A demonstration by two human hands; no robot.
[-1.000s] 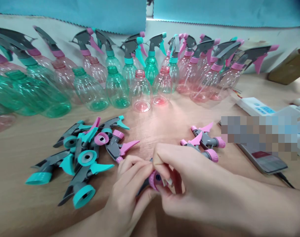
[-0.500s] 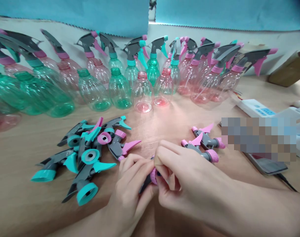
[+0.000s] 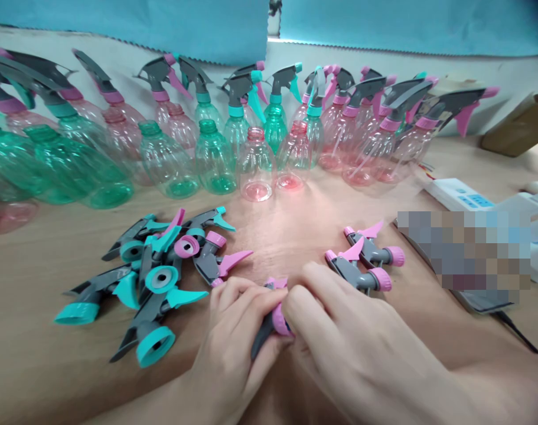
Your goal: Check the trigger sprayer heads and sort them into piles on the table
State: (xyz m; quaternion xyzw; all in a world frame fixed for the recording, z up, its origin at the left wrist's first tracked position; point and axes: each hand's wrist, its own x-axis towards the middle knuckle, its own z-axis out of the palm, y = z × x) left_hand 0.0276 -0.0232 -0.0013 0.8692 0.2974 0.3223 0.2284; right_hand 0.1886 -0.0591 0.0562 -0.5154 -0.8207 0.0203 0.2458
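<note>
My left hand (image 3: 235, 330) is closed around a grey spray head with a pink collar (image 3: 279, 320), just in front of me. The collar's open end faces my right hand (image 3: 348, 330), whose bent fingers are closed against it. What those right fingertips pinch, if anything, is hidden behind the knuckles. To the left lies a pile of loose spray heads (image 3: 162, 278), grey with turquoise or pink collars and triggers. Two pink-collared spray heads (image 3: 357, 274) lie on their sides beyond my right hand.
Open-necked green bottles (image 3: 216, 159) and pink bottles (image 3: 256, 165) stand across the table. Behind them are several bottles with spray heads fitted (image 3: 241, 88). At the right sit a white box with blue labels (image 3: 461, 193), a phone-like device (image 3: 483, 301) with a cable, and a brown container (image 3: 519, 125).
My right hand has turned over and shifted slightly right and down, its knuckles now covering the fingertips. More of the pink collar shows. The left hand keeps its hold on the spray head.
</note>
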